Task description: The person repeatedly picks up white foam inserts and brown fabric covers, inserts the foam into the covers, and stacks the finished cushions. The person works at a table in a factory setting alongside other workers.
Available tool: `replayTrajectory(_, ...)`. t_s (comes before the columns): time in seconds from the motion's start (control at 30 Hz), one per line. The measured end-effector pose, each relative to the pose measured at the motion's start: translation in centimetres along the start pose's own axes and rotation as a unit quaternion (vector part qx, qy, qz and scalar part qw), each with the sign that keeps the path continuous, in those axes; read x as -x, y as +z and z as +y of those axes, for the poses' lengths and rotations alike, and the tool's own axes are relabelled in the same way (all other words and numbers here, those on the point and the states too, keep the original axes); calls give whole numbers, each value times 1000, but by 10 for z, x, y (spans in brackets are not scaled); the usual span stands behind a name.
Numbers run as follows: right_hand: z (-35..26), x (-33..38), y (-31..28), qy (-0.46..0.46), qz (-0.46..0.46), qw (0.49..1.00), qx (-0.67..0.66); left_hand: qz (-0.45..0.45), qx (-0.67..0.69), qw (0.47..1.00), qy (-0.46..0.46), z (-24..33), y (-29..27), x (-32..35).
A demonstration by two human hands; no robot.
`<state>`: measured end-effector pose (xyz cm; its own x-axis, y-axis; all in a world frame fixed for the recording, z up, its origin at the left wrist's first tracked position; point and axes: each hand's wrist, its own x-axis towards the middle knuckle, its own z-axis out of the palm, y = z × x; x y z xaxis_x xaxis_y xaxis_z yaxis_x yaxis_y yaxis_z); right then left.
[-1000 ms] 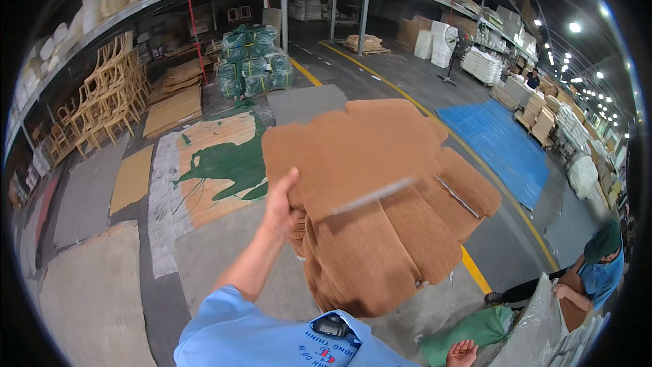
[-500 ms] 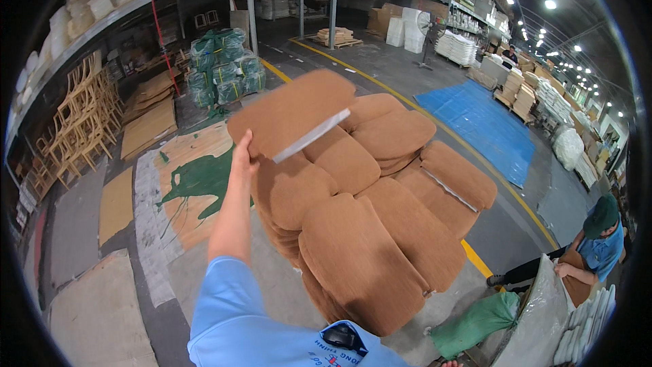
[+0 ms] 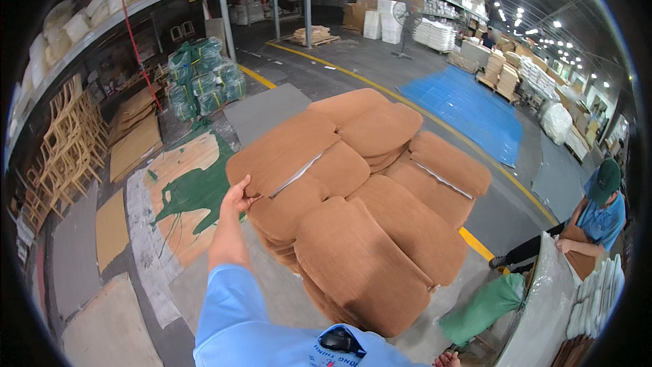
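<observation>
My left hand [image 3: 238, 197] grips the left edge of a brown fabric cushion [image 3: 282, 149], thumb on top. This cushion lies on the far left stack, a pale strip along its near edge. Below it is another brown cushion [image 3: 288, 200]. More cushions are piled close by: a near one [image 3: 353, 265], a middle one [image 3: 414, 224], a far one [image 3: 380, 126] and a right one with a pale strip [image 3: 451, 170]. My right hand [image 3: 447, 359] shows only in part at the lower edge, fingers curled; what they hold, if anything, is hidden.
A co-worker [image 3: 601, 204] at the right handles brown fabric beside a plastic-covered surface [image 3: 536, 306]. A green sack [image 3: 482, 309] stands near it. Left are green-wrapped bundles [image 3: 204, 81], wooden chair frames [image 3: 68, 136] and cardboard sheets [image 3: 112, 224]. A blue tarp [image 3: 468, 112] lies beyond the yellow line.
My left hand has lowered the raised cushion onto the far left stack. The view has shifted slightly, and more of my right hand shows at the lower edge.
</observation>
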<state>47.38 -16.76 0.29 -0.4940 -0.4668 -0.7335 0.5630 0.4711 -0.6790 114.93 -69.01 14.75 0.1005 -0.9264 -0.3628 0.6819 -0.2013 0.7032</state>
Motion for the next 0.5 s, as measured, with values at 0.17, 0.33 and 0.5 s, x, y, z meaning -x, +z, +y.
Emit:
replayTrajectory(0.17,18,-7,6,66,-27,996,-45,-35,-24,998,-46,16,26,9)
replayTrajectory(0.33,27,-5,-43,63,75,995,6,-20,-132,990,-51,-18,80,30)
replayTrajectory(0.5,52,-2,-76,69,111,991,-25,32,-165,985,38,-30,123,76)
